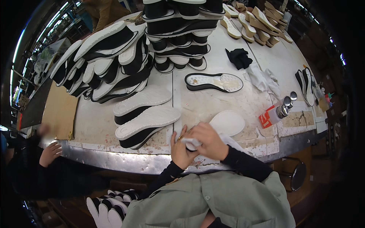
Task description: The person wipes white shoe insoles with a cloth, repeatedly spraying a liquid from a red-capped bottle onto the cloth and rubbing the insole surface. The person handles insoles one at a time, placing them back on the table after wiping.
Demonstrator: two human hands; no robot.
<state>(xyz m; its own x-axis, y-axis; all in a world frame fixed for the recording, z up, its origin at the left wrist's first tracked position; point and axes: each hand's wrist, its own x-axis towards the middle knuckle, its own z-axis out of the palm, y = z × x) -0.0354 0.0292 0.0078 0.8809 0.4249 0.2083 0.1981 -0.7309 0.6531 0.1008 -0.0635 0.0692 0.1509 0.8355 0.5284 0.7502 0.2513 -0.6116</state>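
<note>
My left hand (181,154) is at the table's near edge, fingers closed around a black-and-white shoe sole that lies mostly hidden under both hands. My right hand (209,141) pinches a white cloth (192,142) against it. Just beyond the right hand lies a rounded white sole-shaped piece (228,122); whether it joins the held sole is hidden. More white cloth (235,143) lies by my right wrist. Left of my hands rest two black soles with white tops, the nearer sole (148,123) and the farther sole (142,102).
Piles of soles (110,57) and a tall stack (180,34) stand at the back left. An open sole (213,83), black cloth (238,58) and metal-capped bottles (273,115) lie to the right. Another person's hand (50,154) is at the left edge. A stool (298,176) stands lower right.
</note>
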